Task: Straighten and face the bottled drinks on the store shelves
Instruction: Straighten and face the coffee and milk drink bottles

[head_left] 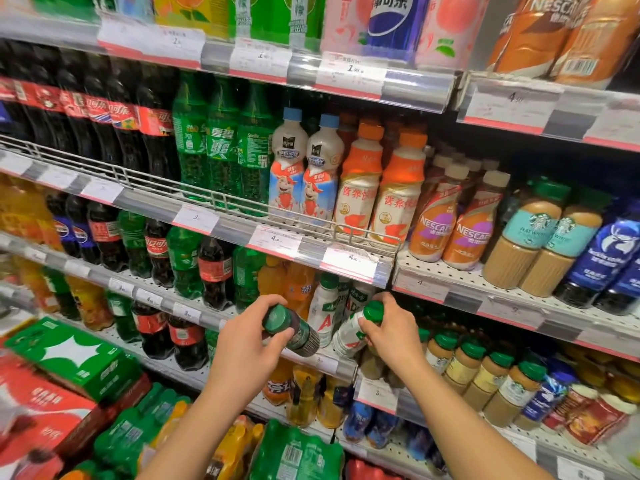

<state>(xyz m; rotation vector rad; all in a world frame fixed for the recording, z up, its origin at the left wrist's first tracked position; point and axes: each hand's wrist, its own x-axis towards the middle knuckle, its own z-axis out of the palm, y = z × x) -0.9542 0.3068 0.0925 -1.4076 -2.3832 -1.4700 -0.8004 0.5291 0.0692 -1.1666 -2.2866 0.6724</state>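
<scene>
My left hand (247, 339) grips a dark bottle with a green cap (294, 329), tilted with its cap toward me, in front of the third shelf edge. My right hand (389, 329) grips a white bottle with a green cap and red lettering (351, 332), also tilted toward me. Behind them stand white green-capped bottles (325, 306) and orange soda bottles (291, 282) on the shelf.
Shelves (349, 268) hold cola, green soda, milk drinks, Nescafe (433, 233) and Starbucks bottles (526, 237). A row of green-capped coffee bottles (485, 368) stands right of my hands. Green and red cartons (69, 362) and shrink-wrapped packs sit at the lower left.
</scene>
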